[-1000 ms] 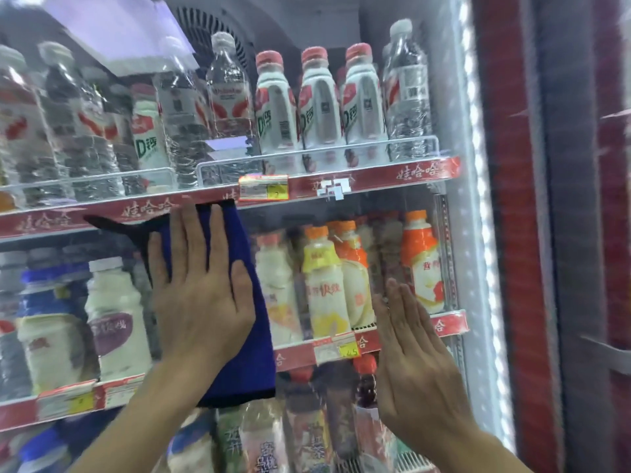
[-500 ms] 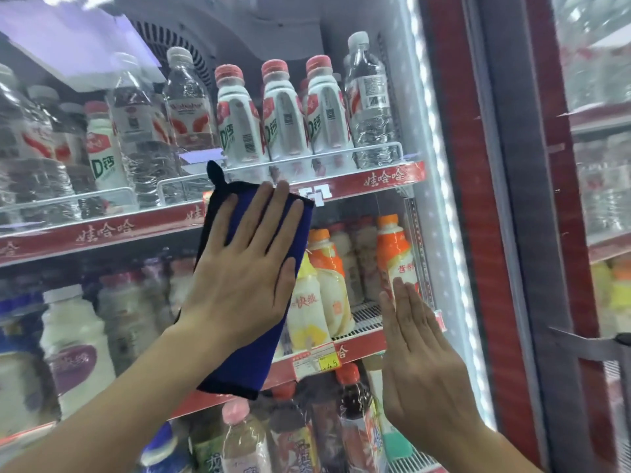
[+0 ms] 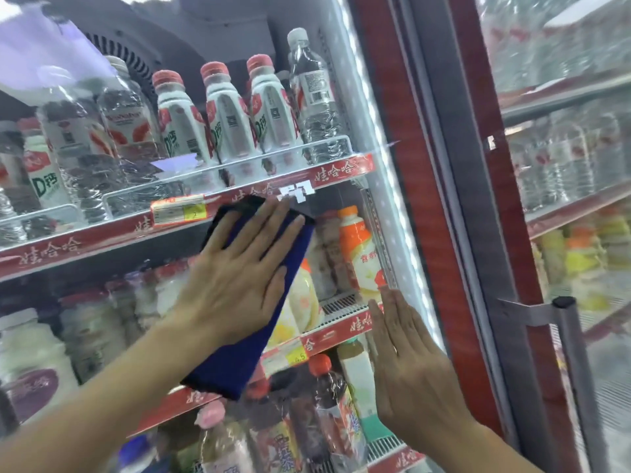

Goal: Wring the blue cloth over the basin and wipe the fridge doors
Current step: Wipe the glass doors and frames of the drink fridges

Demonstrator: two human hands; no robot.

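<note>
The blue cloth (image 3: 239, 356) lies flat against the glass fridge door (image 3: 102, 254). My left hand (image 3: 235, 274) presses on it with fingers spread, covering its upper half. Its lower end hangs below my wrist. My right hand (image 3: 413, 367) rests flat and bare on the glass lower right, near the door's red frame (image 3: 406, 199). No basin is in view.
Behind the glass, shelves with red price strips carry water bottles (image 3: 314, 97), white drink bottles (image 3: 225, 114) and orange-capped bottles (image 3: 356, 247). A second fridge door (image 3: 573, 165) stands to the right, with a grey handle (image 3: 566, 336).
My left hand has slid the cloth to the right across the glass. My right hand has stayed flat on the glass, lower right.
</note>
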